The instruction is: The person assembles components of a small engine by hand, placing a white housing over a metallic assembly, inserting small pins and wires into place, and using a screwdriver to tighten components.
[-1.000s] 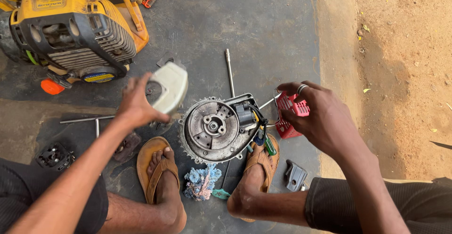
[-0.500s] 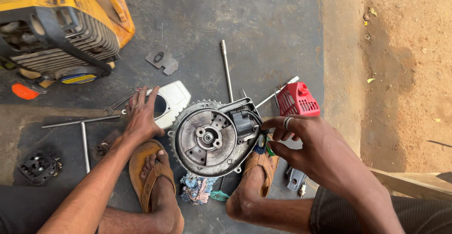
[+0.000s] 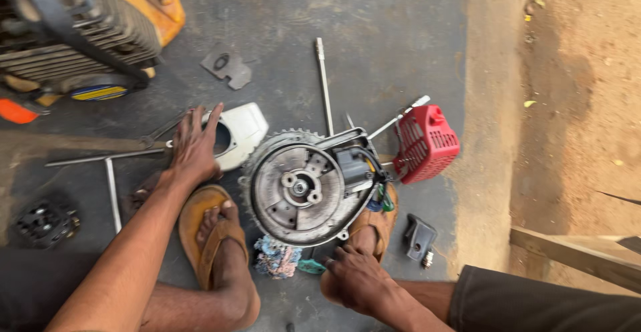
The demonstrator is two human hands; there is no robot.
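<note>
A round metal flywheel assembly [image 3: 300, 188] with a toothed rim and a black coil stands on the ground between my two sandalled feet. My left hand [image 3: 193, 148] lies flat with fingers spread, touching the edge of a white plastic cover [image 3: 246, 132] and thin metal tools beside it. My right hand [image 3: 357, 278] is low by my right foot, knuckles up and fingers bent, next to a teal item [image 3: 310, 266] and a rag [image 3: 275, 258]. Whether it grips anything is hidden.
A yellow engine machine [image 3: 73, 25] fills the top left. A red grille cover [image 3: 427, 144], a long metal rod [image 3: 324, 82], a flat metal plate [image 3: 227, 65], a small black part [image 3: 419, 236] and a black round part [image 3: 43, 222] lie around. Sandy ground is at the right.
My right hand has dropped from the flywheel's right side down to my right foot. My left hand has slid onto the white cover's edge. The view has shifted closer.
</note>
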